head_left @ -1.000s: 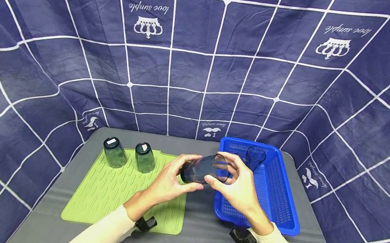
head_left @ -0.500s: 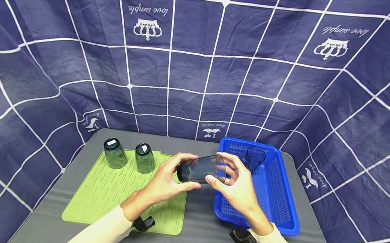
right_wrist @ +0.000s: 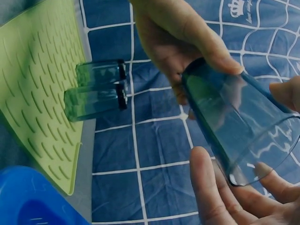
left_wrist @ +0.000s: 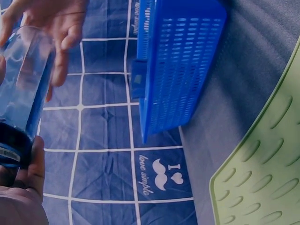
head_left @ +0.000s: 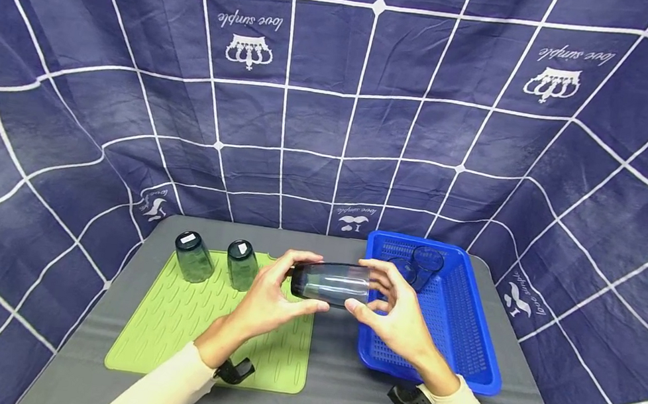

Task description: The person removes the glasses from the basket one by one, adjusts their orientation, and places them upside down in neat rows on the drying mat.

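A tinted drinking glass [head_left: 331, 284] is held on its side in the air, between the green mat and the blue basket. My left hand [head_left: 271, 299] grips its dark base end with thumb and fingers. My right hand [head_left: 398, 312] holds the rim end, thumb on the near side and fingers on the far side. In the right wrist view the glass [right_wrist: 229, 117] shows its open rim by the right fingertips [right_wrist: 202, 164]. A white label is on its base in the left wrist view. Two similar glasses, one left [head_left: 194, 259] and one right [head_left: 242, 267], stand upside down on the mat.
A green ribbed drying mat [head_left: 165, 330] lies at the left of the grey table [head_left: 334, 376]. At the right stands a blue perforated basket [head_left: 454, 323] with two glasses [head_left: 428, 262] at its back left. A blue checked curtain [head_left: 315, 121] surrounds the table.
The held glass has turned from slanting, its rim facing me, to nearly level and side-on. My left hand has shifted slightly left; the right hand keeps its hold near the rim.
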`<move>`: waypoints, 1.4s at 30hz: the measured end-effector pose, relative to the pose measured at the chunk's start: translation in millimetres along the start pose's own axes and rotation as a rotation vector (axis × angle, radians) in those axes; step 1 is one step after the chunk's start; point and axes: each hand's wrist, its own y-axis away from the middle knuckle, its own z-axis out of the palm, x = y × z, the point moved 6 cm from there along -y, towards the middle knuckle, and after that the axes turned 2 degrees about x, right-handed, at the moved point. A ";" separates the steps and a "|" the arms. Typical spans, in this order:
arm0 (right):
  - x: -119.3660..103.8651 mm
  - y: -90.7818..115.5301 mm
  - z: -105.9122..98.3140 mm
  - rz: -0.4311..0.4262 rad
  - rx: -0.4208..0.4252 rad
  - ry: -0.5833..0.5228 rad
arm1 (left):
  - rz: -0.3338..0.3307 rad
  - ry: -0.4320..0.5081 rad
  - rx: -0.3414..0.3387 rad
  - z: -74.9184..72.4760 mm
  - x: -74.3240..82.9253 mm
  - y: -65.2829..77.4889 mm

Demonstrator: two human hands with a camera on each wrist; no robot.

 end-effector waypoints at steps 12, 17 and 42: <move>15.0 -1.0 7.8 0.048 -0.100 0.049 | 0.044 0.132 0.040 -13.4 1.2 -3.9; 21.4 -1.8 9.2 0.080 -0.115 0.061 | 0.057 0.168 0.064 -14.3 1.3 -4.8; 25.1 -16.5 34.4 0.073 -0.214 0.207 | 0.116 0.178 0.059 -8.4 17.1 -11.3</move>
